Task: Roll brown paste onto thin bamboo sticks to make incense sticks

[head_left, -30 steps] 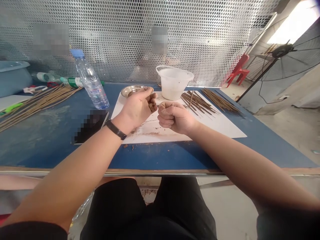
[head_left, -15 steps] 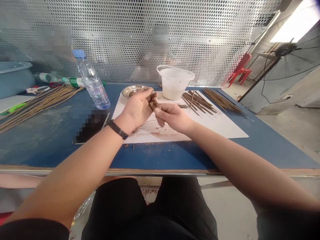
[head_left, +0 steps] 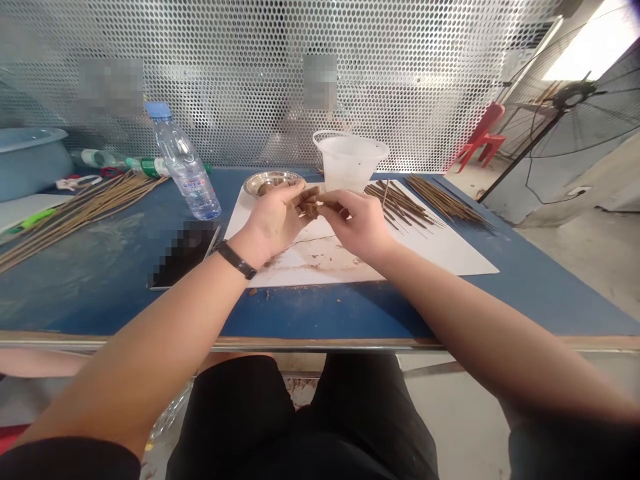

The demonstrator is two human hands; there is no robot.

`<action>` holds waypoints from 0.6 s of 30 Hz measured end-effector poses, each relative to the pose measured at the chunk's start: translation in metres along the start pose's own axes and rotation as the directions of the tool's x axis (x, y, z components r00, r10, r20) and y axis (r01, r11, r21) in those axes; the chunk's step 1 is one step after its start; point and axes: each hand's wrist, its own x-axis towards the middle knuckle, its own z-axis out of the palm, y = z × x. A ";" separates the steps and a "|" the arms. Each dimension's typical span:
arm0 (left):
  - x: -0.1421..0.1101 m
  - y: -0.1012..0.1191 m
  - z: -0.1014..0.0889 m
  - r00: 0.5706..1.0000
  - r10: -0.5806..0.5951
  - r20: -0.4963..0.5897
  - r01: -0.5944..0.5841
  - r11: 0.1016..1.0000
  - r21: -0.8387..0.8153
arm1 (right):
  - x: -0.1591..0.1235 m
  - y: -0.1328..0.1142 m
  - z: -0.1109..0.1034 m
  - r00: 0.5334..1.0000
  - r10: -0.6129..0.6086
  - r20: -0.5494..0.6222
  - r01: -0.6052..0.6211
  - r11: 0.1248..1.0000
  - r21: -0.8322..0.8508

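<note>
My left hand (head_left: 277,217) and my right hand (head_left: 356,220) meet above a white board (head_left: 450,250) on the blue table. Both pinch a small brown lump of paste (head_left: 311,210) held between their fingertips. A thin stick (head_left: 384,193) rises past my right hand; whether the fingers hold it is unclear. A black band sits on my left wrist. Brown smears mark the board below the hands.
A white plastic tub (head_left: 349,162) and a small metal dish (head_left: 273,182) stand behind the hands. Coated sticks (head_left: 405,203) lie right of the tub, another pile (head_left: 75,207) at far left. A water bottle (head_left: 183,163) and a phone (head_left: 183,253) lie to the left. A perforated metal screen backs the table.
My right hand opened from a fist, rose and moved up to the left hand. Both now pinch the brown lump together.
</note>
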 end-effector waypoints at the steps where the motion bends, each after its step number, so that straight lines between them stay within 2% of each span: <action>1: 0.000 0.000 0.000 1.000 -0.008 0.008 0.008 1.000 -0.008 | 0.001 0.003 0.001 0.999 -0.046 -0.005 0.046 0.998 -0.031; 3: -0.001 0.000 0.001 0.999 -0.030 0.025 0.030 0.999 -0.011 | 0.001 0.008 0.003 0.995 -0.097 0.020 0.099 0.991 -0.093; 6: -0.001 0.000 0.001 0.998 -0.048 0.041 0.048 0.999 -0.003 | 0.002 0.014 0.006 0.993 -0.111 0.051 0.118 0.977 -0.177; 11: -0.001 0.001 -0.002 0.998 -0.045 0.053 0.044 0.999 0.008 | 0.003 0.016 0.004 0.994 -0.111 -0.016 0.107 0.982 -0.153; 14: -0.001 0.000 -0.004 0.996 -0.060 0.065 0.056 0.996 0.068 | 0.003 0.012 0.001 0.998 -0.004 -0.055 0.001 0.999 -0.049; 18: -0.001 -0.001 -0.007 0.999 -0.034 0.004 0.033 0.987 0.158 | 0.002 0.005 0.000 0.984 0.170 -0.053 -0.163 0.979 0.123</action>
